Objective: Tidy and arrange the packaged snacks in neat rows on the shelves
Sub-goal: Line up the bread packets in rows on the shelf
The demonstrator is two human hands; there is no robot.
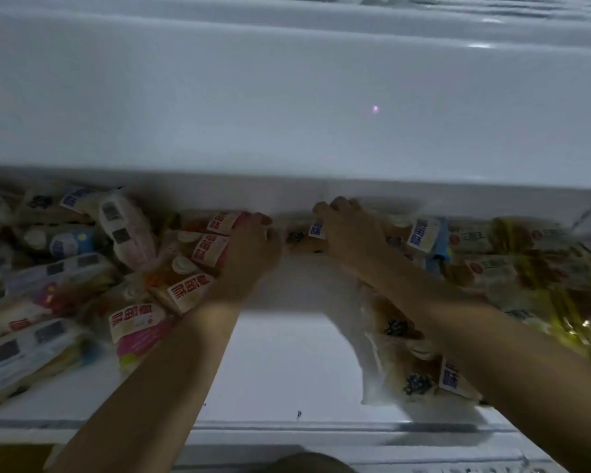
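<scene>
While both arms reach deep under the upper shelf (287, 107), the packaged snacks (191, 290) lie in a loose jumble on the white lower shelf (280, 363), cream labels with red lettering. The left hand (249, 247) presses flat against a pink-wrapped pile; the right hand (347, 225) curls over a blue-labelled packet (316, 230). Yellow packets (533, 268) crowd the right side.

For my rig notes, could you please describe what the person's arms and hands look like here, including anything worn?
Both forearms are bare: no sleeves, gloves, watch or bands show. The left hand and right hand show no rings or markings, though the picture is dim and blurred.
</scene>
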